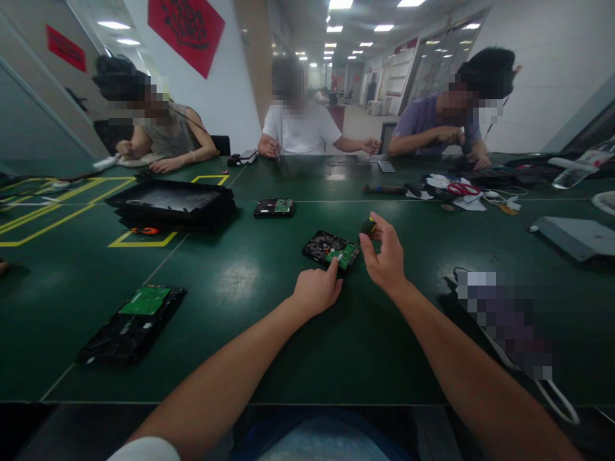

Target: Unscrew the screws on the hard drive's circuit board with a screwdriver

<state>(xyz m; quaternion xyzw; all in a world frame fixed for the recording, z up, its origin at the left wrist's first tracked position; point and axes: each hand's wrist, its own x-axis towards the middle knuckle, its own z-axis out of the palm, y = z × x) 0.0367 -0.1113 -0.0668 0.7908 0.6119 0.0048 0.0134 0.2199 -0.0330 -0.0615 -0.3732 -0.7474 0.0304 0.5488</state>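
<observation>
A hard drive with a black body and green circuit board lies on the green table in front of me. My left hand holds it at its near edge, the index fingertip pressing on the board and the thumb by the side. In the fingers of my right hand is a screwdriver with a dark handle marked in yellow. It is raised just beyond the drive's right end; its shaft and tip are hard to make out.
Another hard drive lies farther back, and a larger one at the near left. Black trays are stacked at the left, by an orange-handled tool. Rightward are a blurred-out device, a grey box and red scissors. Three people sit opposite.
</observation>
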